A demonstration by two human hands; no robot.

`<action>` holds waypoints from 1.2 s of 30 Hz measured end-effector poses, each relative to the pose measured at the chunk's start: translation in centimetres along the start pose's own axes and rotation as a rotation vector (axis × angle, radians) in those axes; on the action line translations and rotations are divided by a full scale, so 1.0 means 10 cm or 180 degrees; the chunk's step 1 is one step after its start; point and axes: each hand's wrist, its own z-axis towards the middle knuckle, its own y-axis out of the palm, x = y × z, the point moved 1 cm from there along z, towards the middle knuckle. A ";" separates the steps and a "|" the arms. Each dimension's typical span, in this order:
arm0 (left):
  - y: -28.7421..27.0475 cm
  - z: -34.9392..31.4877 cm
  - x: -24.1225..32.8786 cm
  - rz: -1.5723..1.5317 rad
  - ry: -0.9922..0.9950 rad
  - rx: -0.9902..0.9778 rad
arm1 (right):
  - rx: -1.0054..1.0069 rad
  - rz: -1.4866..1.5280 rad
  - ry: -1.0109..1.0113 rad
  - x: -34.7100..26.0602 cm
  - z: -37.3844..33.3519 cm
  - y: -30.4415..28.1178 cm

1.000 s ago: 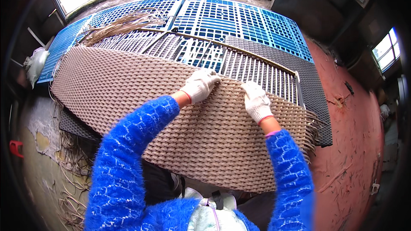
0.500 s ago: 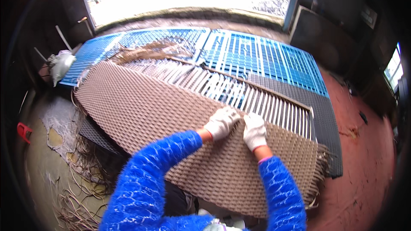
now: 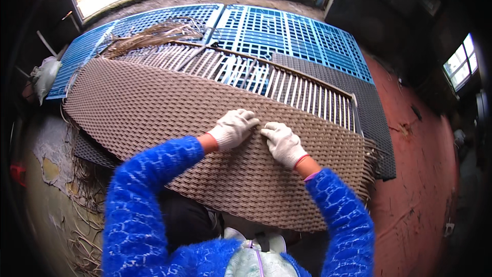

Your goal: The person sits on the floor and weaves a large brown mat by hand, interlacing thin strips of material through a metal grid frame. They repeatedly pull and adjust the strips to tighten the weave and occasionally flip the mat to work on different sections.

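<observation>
A large brown woven wicker panel (image 3: 148,102) spreads in front of me, its near edge curving over my lap. My left hand (image 3: 234,129), in a white knit glove, rests on the middle of the weave with its fingers bent together. Close to its right, my right hand (image 3: 284,144), gloved alike, presses its thumb and curled fingers onto the same weave. The fingertips of the two hands are a small gap apart. Whatever strand they may pinch is too small to make out. Loose strip ends (image 3: 374,166) fringe the panel's right edge.
Beyond the panel lies a frame strung with pale strips (image 3: 302,92), over a dark woven sheet (image 3: 371,118) and blue plastic grid pallets (image 3: 292,31). Brown loose strips (image 3: 148,38) heap at the back left. Tangled strands (image 3: 84,241) litter the left floor; a pale bag (image 3: 47,77) stands farther left.
My hands have come back from the panel's far edge onto its middle, nearer to me. The gap between them is slightly wider. My view has tipped downward.
</observation>
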 end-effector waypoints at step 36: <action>-0.54 -3.04 0.17 0.0113 -0.1225 0.1298 | -0.0955 -0.0601 0.1140 -0.14 -2.25 -1.35</action>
